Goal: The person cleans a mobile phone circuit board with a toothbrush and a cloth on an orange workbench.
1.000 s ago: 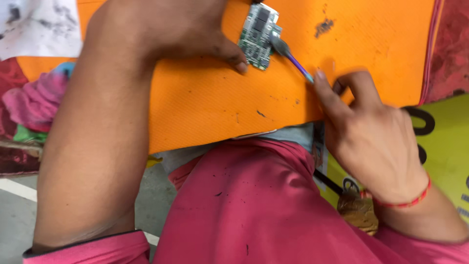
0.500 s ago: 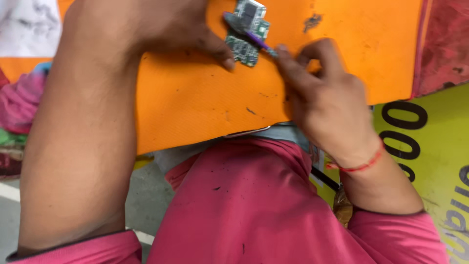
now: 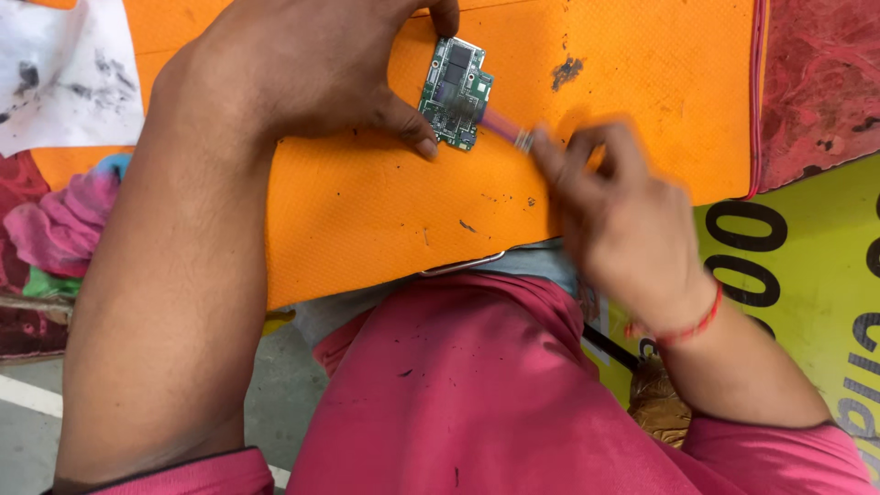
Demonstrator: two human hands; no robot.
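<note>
While left hand (image 3: 302, 73) fingers pinch the circuit board (image 3: 456, 93), the right hand (image 3: 623, 211), gripping a thin tool (image 3: 502, 126), risks slipping and scratching components

Smudged white paper (image 3: 64, 78), pink cloth (image 3: 60, 225), yellow printed sheet (image 3: 816, 275), red mat (image 3: 820, 82)

We note a pink short-sleeved shirt with dark-edged cuffs, flecked with small dark specks. The right hand (image 3: 623, 215) wears a red thread band at the wrist. The left hand (image 3: 302, 73) is bare.
</note>
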